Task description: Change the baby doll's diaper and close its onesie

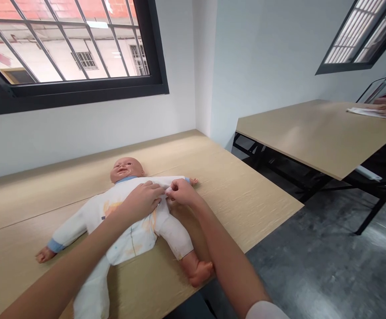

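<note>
A baby doll (127, 169) lies on its back on the light wooden table (246, 195), head toward the window wall. It wears a white baby shirt (126, 252) with blue collar and cuffs, an orange print and white trousers (176, 235). One bare foot shows near the table's front edge. My left hand (144, 199) rests on the doll's side, its bent fingers gripping the shirt's edge. Close beside it, my right hand (183, 192) pinches a bit of the white shirt below the doll's outstretched arm. The fingertips partly hide the cloth between them.
A second wooden table (312, 133) on black folding legs stands to the right across a gap of grey floor (299, 266). White cloth (379, 113) lies at its far right. A barred window (67, 44) is in the wall behind the doll.
</note>
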A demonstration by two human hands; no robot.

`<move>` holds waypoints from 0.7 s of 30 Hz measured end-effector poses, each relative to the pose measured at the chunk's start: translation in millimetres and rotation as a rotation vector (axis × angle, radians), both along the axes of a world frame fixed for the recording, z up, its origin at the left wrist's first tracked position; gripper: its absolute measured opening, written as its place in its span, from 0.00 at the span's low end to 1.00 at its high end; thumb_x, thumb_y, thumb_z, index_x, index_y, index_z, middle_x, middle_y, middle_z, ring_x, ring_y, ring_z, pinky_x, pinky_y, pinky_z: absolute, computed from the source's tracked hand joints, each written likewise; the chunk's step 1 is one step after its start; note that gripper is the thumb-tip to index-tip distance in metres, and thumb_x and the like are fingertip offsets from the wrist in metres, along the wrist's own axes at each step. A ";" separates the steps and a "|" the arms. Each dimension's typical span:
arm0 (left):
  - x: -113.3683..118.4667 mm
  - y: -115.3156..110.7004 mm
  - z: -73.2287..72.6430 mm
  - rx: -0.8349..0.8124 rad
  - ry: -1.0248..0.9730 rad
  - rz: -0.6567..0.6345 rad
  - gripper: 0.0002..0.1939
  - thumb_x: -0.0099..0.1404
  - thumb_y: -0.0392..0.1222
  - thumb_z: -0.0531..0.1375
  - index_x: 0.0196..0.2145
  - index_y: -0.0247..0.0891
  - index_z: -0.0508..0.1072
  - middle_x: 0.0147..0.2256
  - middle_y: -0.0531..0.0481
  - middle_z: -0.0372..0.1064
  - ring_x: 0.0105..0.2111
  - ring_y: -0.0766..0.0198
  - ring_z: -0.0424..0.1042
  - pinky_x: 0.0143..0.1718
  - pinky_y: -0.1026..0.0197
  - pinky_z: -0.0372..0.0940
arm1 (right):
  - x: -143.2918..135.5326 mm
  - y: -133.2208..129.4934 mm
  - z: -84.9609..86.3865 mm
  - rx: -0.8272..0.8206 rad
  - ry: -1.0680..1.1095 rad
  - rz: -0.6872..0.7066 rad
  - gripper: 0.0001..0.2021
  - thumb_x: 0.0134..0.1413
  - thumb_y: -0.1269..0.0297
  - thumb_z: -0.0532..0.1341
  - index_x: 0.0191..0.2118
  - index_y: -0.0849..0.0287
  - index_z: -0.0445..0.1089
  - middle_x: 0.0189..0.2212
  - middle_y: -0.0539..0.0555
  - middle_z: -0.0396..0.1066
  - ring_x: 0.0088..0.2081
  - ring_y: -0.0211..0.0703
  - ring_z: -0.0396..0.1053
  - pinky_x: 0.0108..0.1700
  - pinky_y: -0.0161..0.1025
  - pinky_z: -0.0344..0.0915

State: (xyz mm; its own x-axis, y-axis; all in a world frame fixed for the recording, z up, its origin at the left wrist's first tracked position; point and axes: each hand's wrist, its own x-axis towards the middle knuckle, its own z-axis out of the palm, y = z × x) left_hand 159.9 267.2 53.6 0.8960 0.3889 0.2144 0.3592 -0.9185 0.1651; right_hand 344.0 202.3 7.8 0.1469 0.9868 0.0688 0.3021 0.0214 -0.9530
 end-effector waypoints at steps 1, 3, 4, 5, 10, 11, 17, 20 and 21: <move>0.0 2.8 -1.2 0.007 0.014 0.021 0.07 0.66 0.39 0.57 0.38 0.41 0.76 0.35 0.45 0.74 0.37 0.54 0.68 0.42 0.52 0.63 | 0.0 -0.2 0.3 -0.003 -0.001 0.000 0.09 0.46 0.71 0.62 0.24 0.58 0.59 0.19 0.45 0.62 0.25 0.34 0.61 0.26 0.31 0.54; 0.6 8.0 -3.0 0.025 0.079 0.050 0.09 0.66 0.43 0.57 0.40 0.41 0.75 0.38 0.44 0.74 0.39 0.53 0.69 0.44 0.52 0.62 | 0.2 -0.2 0.3 -0.005 -0.005 -0.004 0.10 0.45 0.72 0.63 0.24 0.58 0.59 0.19 0.44 0.61 0.24 0.33 0.60 0.25 0.30 0.53; 1.3 9.9 -3.4 0.030 0.110 0.067 0.09 0.66 0.44 0.56 0.37 0.40 0.75 0.38 0.44 0.74 0.39 0.53 0.69 0.44 0.52 0.62 | 0.5 -0.1 0.1 -0.006 -0.004 -0.003 0.10 0.44 0.72 0.63 0.23 0.58 0.59 0.19 0.44 0.60 0.24 0.33 0.60 0.25 0.30 0.53; 2.2 11.0 -3.2 0.034 0.136 0.083 0.09 0.67 0.44 0.56 0.33 0.40 0.75 0.37 0.45 0.74 0.38 0.54 0.69 0.44 0.53 0.62 | 0.7 0.0 0.0 -0.006 -0.002 0.000 0.11 0.44 0.71 0.63 0.23 0.58 0.58 0.19 0.44 0.60 0.24 0.33 0.61 0.25 0.30 0.53; 6.7 6.9 9.0 0.043 0.175 0.233 0.13 0.69 0.42 0.51 0.28 0.40 0.66 0.30 0.49 0.71 0.33 0.58 0.70 0.36 0.59 0.59 | 1.4 -0.6 1.7 -0.008 0.048 0.038 0.11 0.45 0.71 0.63 0.23 0.58 0.58 0.18 0.44 0.61 0.24 0.34 0.62 0.25 0.30 0.55; 7.1 5.5 12.6 0.058 0.183 0.271 0.13 0.71 0.42 0.49 0.29 0.40 0.65 0.29 0.49 0.71 0.32 0.59 0.70 0.35 0.60 0.58 | 1.3 -0.5 2.0 -0.012 0.059 0.045 0.10 0.45 0.71 0.63 0.24 0.58 0.58 0.18 0.44 0.62 0.24 0.34 0.63 0.25 0.30 0.56; 10.6 1.8 18.3 0.177 0.329 0.388 0.12 0.74 0.41 0.46 0.40 0.34 0.66 0.32 0.42 0.73 0.31 0.56 0.71 0.30 0.60 0.53 | 0.4 1.1 -1.1 -0.047 0.047 0.051 0.10 0.45 0.72 0.63 0.24 0.58 0.59 0.18 0.44 0.61 0.22 0.33 0.61 0.25 0.30 0.56; 12.8 2.0 12.8 0.204 0.381 0.413 0.13 0.74 0.41 0.47 0.42 0.31 0.67 0.32 0.40 0.73 0.29 0.57 0.71 0.31 0.61 0.53 | -0.1 -0.1 -2.0 -0.033 0.041 0.061 0.11 0.45 0.72 0.62 0.23 0.58 0.58 0.17 0.43 0.59 0.22 0.32 0.60 0.25 0.30 0.55; 13.3 2.8 11.2 0.210 0.391 0.421 0.13 0.74 0.41 0.47 0.42 0.31 0.68 0.32 0.40 0.73 0.29 0.57 0.71 0.31 0.61 0.53 | -0.2 -0.9 -1.6 -0.029 0.046 0.066 0.11 0.45 0.72 0.62 0.23 0.58 0.57 0.17 0.43 0.59 0.22 0.32 0.59 0.26 0.30 0.55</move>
State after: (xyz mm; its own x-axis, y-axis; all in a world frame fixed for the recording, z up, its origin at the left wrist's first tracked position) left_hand 173.2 270.0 64.7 0.7025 0.7116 0.0110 0.6957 -0.6834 -0.2215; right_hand 343.8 201.4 6.2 0.0840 0.9959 0.0347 0.2568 0.0120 -0.9664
